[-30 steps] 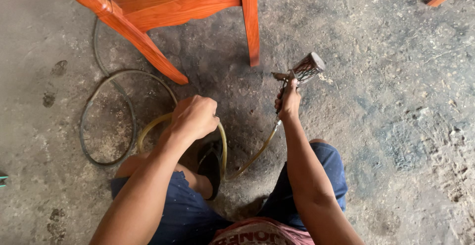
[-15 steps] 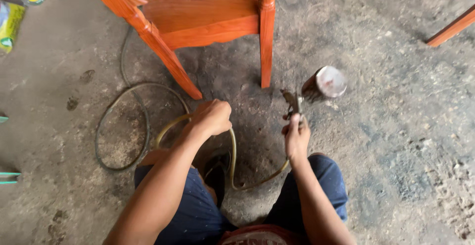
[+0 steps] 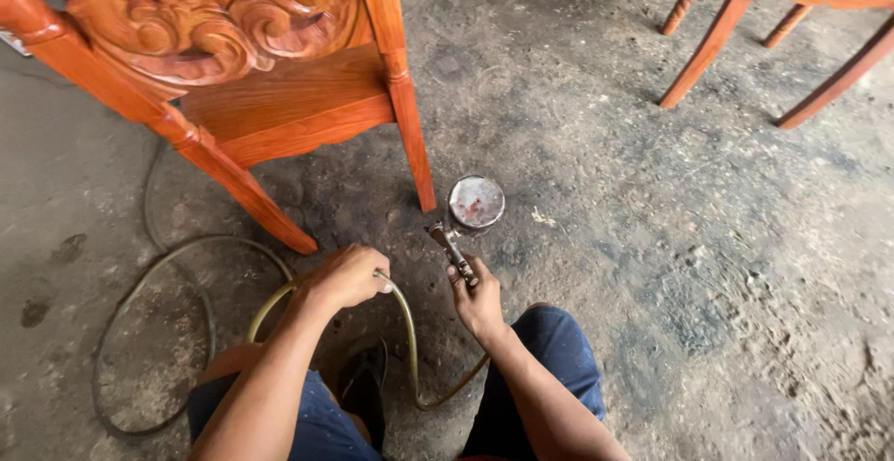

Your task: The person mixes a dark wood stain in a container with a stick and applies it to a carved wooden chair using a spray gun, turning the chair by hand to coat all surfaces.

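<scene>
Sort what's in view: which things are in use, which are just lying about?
In use:
- spray gun, held in right hand
- hose, gripped by left hand
- carved chair, right in front of the gun

Lying about:
- furniture legs, top right
- floor, stained

No packages, labels, signs or screens show here; only a small pale scrap at the left edge, too cut off to tell what it is.
</scene>
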